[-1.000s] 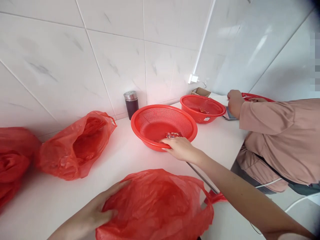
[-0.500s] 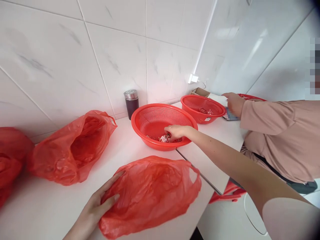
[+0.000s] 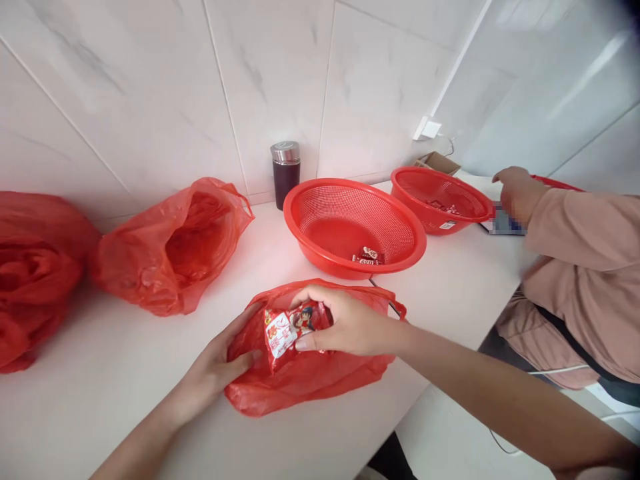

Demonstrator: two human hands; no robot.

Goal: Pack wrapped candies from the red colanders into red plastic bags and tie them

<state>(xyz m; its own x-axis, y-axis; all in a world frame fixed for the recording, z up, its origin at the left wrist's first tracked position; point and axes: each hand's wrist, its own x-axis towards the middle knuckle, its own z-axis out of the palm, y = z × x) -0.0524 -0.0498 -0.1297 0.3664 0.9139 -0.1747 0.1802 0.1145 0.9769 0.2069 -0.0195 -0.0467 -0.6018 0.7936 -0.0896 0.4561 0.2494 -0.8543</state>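
Observation:
My right hand [image 3: 333, 320] is closed around red-and-white candy packets [image 3: 287, 333], the front one printed with cartoon figures. It is at the mouth of a red plastic bag [image 3: 320, 383] lying on the white table. At the bag's left edge, my left hand [image 3: 227, 363] grips the plastic between thumb and fingers. Just behind the bag stands a red perforated basket [image 3: 355, 227]. A few small wrapped candies [image 3: 370, 257] lie in the bottom of it, near its front side.
To the left are an open red bag [image 3: 175, 247] and a bulging one [image 3: 40, 280]. A dark tumbler [image 3: 286, 177] stands by the tiled wall. On the right are a second red basket [image 3: 440, 200], a cardboard box [image 3: 437, 162] and a co-worker's sleeve [image 3: 575, 220].
My right hand has come out of the basket with packets and moved to the mouth of the near bag. Fewer candies lie in the basket. The view has shifted.

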